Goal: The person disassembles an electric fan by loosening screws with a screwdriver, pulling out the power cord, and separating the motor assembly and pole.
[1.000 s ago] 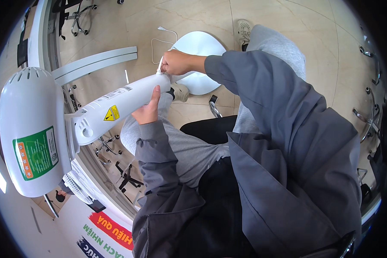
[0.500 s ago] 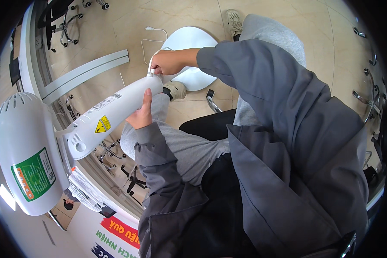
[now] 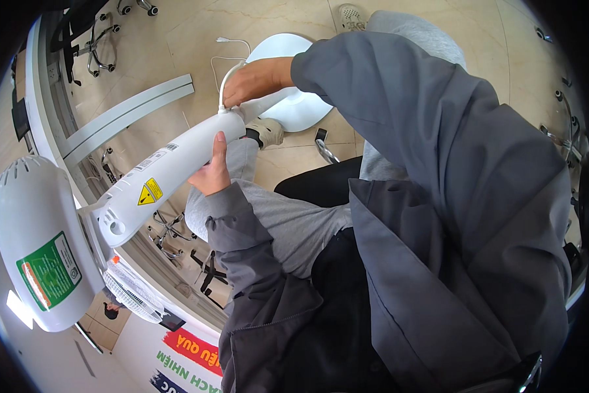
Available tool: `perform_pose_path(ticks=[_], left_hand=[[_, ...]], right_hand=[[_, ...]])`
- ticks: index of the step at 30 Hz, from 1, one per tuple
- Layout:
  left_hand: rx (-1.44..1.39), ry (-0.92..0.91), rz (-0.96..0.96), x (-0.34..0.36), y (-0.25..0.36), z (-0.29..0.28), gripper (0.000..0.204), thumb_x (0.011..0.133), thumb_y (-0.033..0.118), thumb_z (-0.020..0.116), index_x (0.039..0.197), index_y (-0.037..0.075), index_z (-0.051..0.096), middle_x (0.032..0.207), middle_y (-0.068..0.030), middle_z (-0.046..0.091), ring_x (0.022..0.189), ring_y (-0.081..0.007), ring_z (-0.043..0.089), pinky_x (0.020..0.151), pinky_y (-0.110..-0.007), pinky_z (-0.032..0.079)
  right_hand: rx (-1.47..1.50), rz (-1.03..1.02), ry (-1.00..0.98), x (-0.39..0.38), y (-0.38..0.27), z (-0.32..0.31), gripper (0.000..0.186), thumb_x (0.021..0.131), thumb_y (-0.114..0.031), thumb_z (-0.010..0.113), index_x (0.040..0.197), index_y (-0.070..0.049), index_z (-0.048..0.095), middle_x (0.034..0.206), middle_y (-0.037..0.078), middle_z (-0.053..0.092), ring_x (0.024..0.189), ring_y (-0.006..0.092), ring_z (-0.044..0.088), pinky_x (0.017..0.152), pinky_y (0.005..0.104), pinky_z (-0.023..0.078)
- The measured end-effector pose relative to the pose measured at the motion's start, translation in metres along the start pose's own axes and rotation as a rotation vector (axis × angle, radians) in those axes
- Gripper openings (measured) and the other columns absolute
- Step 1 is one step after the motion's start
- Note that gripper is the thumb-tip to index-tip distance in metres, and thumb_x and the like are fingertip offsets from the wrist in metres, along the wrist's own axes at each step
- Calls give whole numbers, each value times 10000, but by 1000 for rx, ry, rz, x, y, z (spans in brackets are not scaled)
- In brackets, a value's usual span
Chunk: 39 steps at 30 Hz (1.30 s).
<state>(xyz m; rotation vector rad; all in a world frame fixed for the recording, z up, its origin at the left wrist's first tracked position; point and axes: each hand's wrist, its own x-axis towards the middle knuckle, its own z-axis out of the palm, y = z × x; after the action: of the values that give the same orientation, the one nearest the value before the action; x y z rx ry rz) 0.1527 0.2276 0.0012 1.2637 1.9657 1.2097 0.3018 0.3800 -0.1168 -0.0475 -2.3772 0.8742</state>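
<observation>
A white fan body lies across the left: a rounded motor housing [image 3: 29, 216] with a green label, joined to a long neck [image 3: 166, 164] with a yellow warning sticker. My left hand [image 3: 212, 167] grips the neck's underside near its far end, thumb up along it. My right hand [image 3: 242, 82] is curled at that end, beside a white cord [image 3: 221, 98] entering the neck; what its fingertips hold is unclear. A thinner white pole [image 3: 265, 103], partly behind my right hand, leads to a round white base [image 3: 301, 114] on the floor.
Chair bases [image 3: 101, 42] stand on the tiled floor at both sides. A white rail [image 3: 127, 108] juts from the left. My shoes [image 3: 268, 131] are by the round base. Behind the motor are a white mesh fan guard [image 3: 130, 295], a distant person [image 3: 111, 308] and a printed wall [image 3: 137, 347].
The motor housing has sunk lower in the view, while my hands and the neck's far end have shifted slightly up-left. My right fingers are bent further down behind the cord.
</observation>
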Motion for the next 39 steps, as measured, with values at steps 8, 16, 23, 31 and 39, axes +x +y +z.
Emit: perform_pose_path(ticks=[8, 16, 23, 31, 39], left_hand=[[89, 19, 7, -2, 4, -5, 439, 788, 57, 865, 1137, -49, 621, 1063, -132, 688, 941, -202, 667, 866, -343, 553], [73, 9, -21, -2, 3, -9, 443, 791, 55, 863, 1142, -47, 614, 1054, -129, 686, 932, -199, 663, 853, -337, 556], [46, 19, -4, 0, 4, -6, 476, 782, 75, 873, 1156, -48, 606, 1064, -140, 683, 934, -211, 662, 865, -347, 550], [86, 15, -11, -1, 5, -6, 474, 775, 82, 878, 1149, -50, 618, 1062, -136, 689, 931, -217, 663, 870, -344, 545], [39, 19, -15, -3, -2, -14, 438, 790, 67, 865, 1137, -45, 623, 1069, -129, 686, 933, -207, 660, 859, -337, 546]], right_hand=[[492, 677, -353, 19, 1, -19, 384, 1000, -318, 567, 922, 30, 708, 761, 146, 711, 694, 236, 695, 625, 372, 544], [603, 977, -306, 40, -12, -11, 644, 985, -573, 535, 700, -16, 689, 730, 124, 706, 611, 197, 641, 520, 340, 497], [903, 1090, -360, 47, -4, -3, 468, 996, -477, 582, 894, -38, 710, 711, 33, 565, 560, 155, 438, 491, 292, 362], [458, 573, -412, 41, 14, -2, 215, 937, -223, 690, 1094, -87, 749, 913, 65, 696, 756, 173, 616, 597, 296, 464], [745, 864, -413, 47, 3, -17, 390, 972, -363, 666, 948, 22, 726, 867, 148, 740, 767, 201, 731, 681, 328, 595]])
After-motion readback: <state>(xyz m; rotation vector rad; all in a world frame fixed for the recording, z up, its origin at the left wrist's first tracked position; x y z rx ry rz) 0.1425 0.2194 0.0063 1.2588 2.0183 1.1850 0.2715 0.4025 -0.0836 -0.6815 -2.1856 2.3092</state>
